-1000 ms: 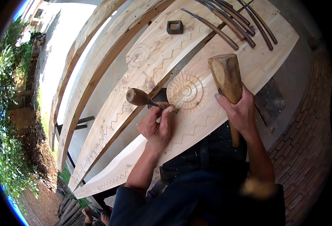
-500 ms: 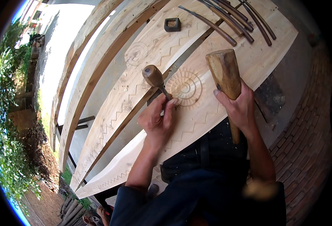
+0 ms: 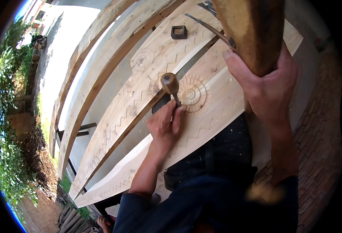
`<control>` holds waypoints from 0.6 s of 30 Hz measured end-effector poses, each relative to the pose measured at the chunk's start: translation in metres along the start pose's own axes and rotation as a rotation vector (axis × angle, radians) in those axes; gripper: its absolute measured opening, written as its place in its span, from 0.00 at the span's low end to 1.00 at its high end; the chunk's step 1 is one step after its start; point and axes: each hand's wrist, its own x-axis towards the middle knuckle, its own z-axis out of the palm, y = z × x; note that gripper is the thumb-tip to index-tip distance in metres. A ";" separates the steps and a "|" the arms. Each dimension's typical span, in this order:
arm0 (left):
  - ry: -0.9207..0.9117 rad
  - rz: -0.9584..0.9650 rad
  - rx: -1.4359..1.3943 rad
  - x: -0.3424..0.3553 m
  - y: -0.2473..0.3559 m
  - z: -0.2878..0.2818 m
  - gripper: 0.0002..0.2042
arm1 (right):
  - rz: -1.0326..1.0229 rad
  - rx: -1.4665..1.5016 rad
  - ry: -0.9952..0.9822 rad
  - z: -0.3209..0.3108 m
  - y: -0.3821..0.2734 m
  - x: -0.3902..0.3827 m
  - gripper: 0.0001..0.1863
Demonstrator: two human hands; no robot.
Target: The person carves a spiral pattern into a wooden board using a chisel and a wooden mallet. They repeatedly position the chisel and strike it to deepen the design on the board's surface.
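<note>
Left hand [image 3: 163,122]: palm down, reaching from the lower edge with the forearm across the board's near edge; fingers and thumb pinch a chisel [image 3: 170,83] low on its shank.
Chisel: held steeply, wooden handle up; its cutting end is hidden by the fingers, beside the rosette's left rim.
Right hand [image 3: 271,85]: raised over the near edge, wrapped round the handle of a wooden mallet [image 3: 252,31], its thick head upward and large in view.
Rosette [image 3: 194,93]: ringed carving on the near board [image 3: 225,87], close to that board's far edge.
Far board [image 3: 118,110]: lies alongside across a narrow gap, marked with zigzags.
Box [image 3: 178,32]: small, dark and square, on the far board toward its right end.
Spare tools [image 3: 206,26]: at the boards' right end, mostly covered by mallet and hand.
Curved beams [image 3: 95,79]: beyond the far board's outer edge.
Change since half a second ago: mallet lifted much nearer the camera; chisel handle swung rightward, now steeper.
</note>
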 end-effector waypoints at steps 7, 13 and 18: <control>0.006 0.018 -0.045 0.001 0.001 0.000 0.10 | -0.175 0.163 -0.005 -0.003 0.003 0.025 0.32; -0.013 0.043 -0.018 -0.005 -0.004 0.002 0.12 | -0.166 -0.248 -0.340 -0.001 -0.011 0.006 0.44; -0.031 0.050 -0.033 0.001 0.000 0.000 0.12 | 0.076 0.190 -0.038 -0.004 -0.007 0.004 0.36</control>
